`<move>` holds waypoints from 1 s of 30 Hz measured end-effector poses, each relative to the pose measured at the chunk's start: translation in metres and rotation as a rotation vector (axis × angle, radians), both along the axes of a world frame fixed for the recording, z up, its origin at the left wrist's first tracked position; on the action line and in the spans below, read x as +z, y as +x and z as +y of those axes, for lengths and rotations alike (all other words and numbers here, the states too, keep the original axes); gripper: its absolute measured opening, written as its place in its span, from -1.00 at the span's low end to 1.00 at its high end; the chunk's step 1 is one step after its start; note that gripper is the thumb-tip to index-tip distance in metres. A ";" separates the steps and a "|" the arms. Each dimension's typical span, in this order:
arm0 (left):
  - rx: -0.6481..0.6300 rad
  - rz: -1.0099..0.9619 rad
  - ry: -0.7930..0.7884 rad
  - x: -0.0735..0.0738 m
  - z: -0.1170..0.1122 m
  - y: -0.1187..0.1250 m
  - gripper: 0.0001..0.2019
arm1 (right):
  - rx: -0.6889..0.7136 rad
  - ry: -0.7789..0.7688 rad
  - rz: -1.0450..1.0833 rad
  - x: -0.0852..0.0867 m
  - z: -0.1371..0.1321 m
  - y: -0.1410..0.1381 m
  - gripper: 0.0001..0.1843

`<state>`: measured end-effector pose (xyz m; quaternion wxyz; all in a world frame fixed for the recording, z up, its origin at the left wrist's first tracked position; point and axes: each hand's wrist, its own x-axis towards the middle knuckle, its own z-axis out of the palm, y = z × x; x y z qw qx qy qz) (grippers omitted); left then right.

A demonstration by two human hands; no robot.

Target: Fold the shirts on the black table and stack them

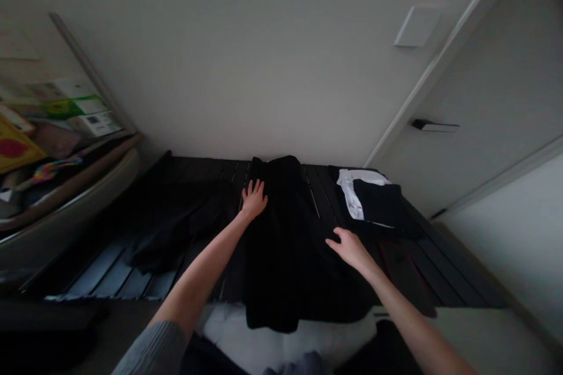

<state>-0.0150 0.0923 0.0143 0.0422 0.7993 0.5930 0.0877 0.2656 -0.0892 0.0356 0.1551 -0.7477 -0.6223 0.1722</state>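
Note:
A black garment [285, 246] lies spread lengthwise on a dark slatted surface [422, 269] in front of me. My left hand [254, 197] rests flat on the garment's upper left edge, fingers spread. My right hand [349, 247] lies on its right edge, fingers stretched toward the cloth. Neither hand holds anything. Another black piece of clothing [176, 222] lies crumpled to the left of the spread garment.
A folded pile of dark and white clothes [373, 202] sits at the right rear of the slats. A door with a dark handle [433, 125] stands to the right. Boxes and colourful items [53, 123] crowd a shelf at the left. White bedding [281, 345] lies near me.

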 end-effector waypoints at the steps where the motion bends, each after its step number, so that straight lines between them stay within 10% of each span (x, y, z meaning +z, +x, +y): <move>1: -0.072 0.006 -0.014 0.001 -0.017 0.000 -0.41 | 0.011 -0.001 -0.005 0.009 -0.010 -0.002 -0.79; 6: -0.399 0.029 -0.044 -0.002 -0.117 -0.002 -0.43 | 0.191 0.050 0.011 0.046 -0.050 -0.052 -0.79; 14: -0.537 0.083 0.076 0.015 -0.224 -0.055 -0.44 | 0.517 -0.023 -0.079 0.037 -0.129 -0.110 -0.45; 23: -0.633 0.286 0.163 0.009 -0.262 -0.087 -0.22 | 0.855 0.096 -0.105 0.012 -0.143 -0.026 0.00; 30: -0.625 0.143 0.081 0.014 -0.261 -0.085 -0.24 | 0.937 0.421 -0.446 -0.023 -0.134 -0.017 -0.25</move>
